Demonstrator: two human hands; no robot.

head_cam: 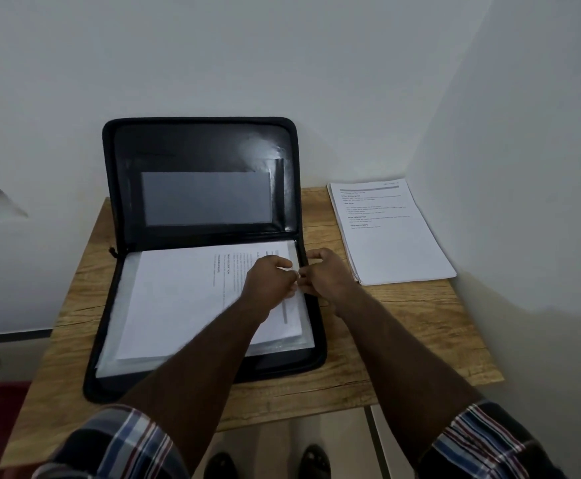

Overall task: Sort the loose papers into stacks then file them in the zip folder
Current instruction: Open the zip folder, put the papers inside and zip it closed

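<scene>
Black zip folder (164,368), open on wooden worktop (403,326), lid leaning on wall; printed papers (185,299) in lower half. Left hand (270,283) and right hand (327,271), fingers curled, meeting at papers' right edge; exact grip unclear. Second paper stack (396,247) at right

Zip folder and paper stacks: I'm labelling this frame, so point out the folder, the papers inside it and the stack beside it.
zip folder (199,146): head view, inside of its raised lid.
filed papers (178,292): head view, top sheet's blank middle.
loose stack (396,250): head view, top sheet's blank lower half.
</scene>
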